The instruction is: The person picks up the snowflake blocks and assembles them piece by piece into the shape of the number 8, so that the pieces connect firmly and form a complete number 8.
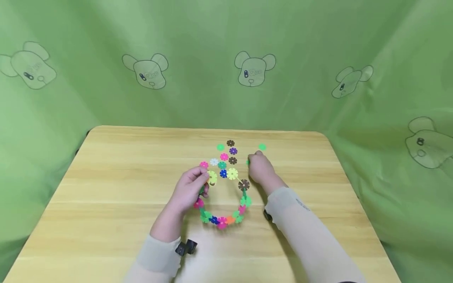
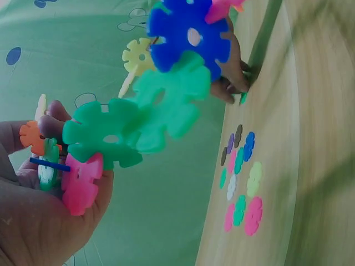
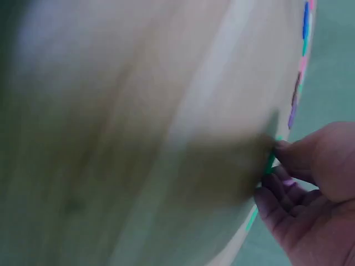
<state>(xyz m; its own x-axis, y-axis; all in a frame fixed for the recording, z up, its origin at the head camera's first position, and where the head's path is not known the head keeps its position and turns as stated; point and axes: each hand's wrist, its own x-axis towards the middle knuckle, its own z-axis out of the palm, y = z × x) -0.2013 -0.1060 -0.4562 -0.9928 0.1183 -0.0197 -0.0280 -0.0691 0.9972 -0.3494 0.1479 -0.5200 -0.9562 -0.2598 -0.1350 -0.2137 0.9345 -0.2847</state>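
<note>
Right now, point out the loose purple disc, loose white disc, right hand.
Purple disc (image 1: 232, 151), head view: near its centre.
White disc (image 1: 214, 162), head view: near its centre.
Right hand (image 1: 261, 168), head view: back of the hand.

Passable: pale wood-grain tabletop (image 1: 106, 196) left of bare left hand (image 1: 189, 189), also right of bare right hand (image 1: 262, 168) and its light-grey sleeve (image 1: 304, 228). U-shaped chain of multicoloured notched plastic discs (image 1: 221, 226) blocks the middle approach. Loose flat notched discs (image 1: 224, 157) lie beyond. Green printed curtain (image 1: 201, 106) walls the far edge.
</note>
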